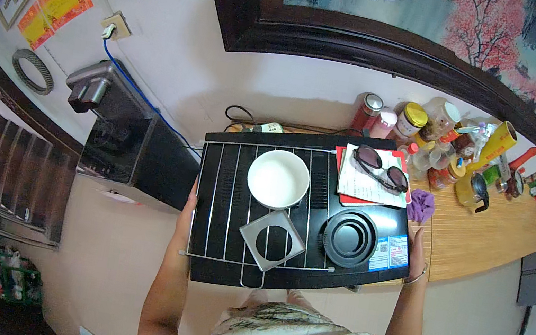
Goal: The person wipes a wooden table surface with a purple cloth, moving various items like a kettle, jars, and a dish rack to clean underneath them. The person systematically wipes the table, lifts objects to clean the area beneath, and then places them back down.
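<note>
A black box-shaped appliance (pixel 292 278) fills the middle of the view, at the table's left end. My left hand (pixel 190 206) grips its left side and my right hand (pixel 418 253) its right side; most of the fingers are hidden. On its top lies a wire rack (pixel 218 258), carrying a white bowl (pixel 278 180) and a square metal plate (pixel 251 232) with a round hole. Right of these sit black stacked rings (pixel 331 246) and a blue-and-white label (pixel 390 253). Dark sunglasses (pixel 369 157) rest on white paper (pixel 363 186) and a red booklet (pixel 352 200) behind.
The wooden table (pixel 483 226) runs right, with jars (pixel 410 120), a thermos (pixel 366 111), a pitcher (pixel 469 192) and a purple cloth (pixel 420 206). Left stands a tall black machine (pixel 145 148); its blue cord (pixel 139 94) leads to a wall outlet (pixel 116 26). A framed painting (pixel 234 29) hangs above.
</note>
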Available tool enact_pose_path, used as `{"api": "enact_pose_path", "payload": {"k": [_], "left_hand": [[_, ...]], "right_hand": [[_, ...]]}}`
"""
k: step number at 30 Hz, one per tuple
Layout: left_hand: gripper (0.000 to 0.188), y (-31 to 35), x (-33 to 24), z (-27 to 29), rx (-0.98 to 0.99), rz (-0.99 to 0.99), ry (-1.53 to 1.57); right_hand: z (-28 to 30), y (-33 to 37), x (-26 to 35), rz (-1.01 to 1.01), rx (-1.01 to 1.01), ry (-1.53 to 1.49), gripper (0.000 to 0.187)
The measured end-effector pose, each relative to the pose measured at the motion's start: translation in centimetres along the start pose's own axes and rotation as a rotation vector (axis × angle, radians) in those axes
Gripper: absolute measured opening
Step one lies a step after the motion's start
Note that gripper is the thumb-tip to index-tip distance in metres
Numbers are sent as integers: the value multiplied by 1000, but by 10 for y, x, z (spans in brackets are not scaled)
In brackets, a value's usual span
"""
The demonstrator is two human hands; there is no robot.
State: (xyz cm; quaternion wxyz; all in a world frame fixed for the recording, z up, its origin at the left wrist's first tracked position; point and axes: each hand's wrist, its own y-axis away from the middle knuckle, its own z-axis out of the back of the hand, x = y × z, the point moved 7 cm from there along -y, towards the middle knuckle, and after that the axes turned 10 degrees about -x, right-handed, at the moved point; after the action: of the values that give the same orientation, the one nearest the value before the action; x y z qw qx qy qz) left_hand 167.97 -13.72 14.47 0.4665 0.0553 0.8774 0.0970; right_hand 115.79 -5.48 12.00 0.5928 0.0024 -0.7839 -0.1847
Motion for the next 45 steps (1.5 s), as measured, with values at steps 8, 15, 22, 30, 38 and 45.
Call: {"api": "enact_pose_path", "payload": {"k": [8,15,22,30,38,45], "left_hand": [[66,1,-2,-17,67,-12,44],[64,-11,-18,-39,159,-56,2],[68,-11,-11,-31,125,-22,29],[68,-16,-2,-10,84,-5,-35],[66,-22,4,-10,98,-28,41],[47,-21,7,-3,77,108,72]], "right_hand": [[-6,51,4,65,-250,-147,90],[-5,65,2,173,-322,-218,95],[-2,72,1,172,-407,-165,93],[6,67,-6,134,-473,-190,95],[7,69,0,138,-553,-150,87],[0,55,-3,61,-338,-312,73]]}}
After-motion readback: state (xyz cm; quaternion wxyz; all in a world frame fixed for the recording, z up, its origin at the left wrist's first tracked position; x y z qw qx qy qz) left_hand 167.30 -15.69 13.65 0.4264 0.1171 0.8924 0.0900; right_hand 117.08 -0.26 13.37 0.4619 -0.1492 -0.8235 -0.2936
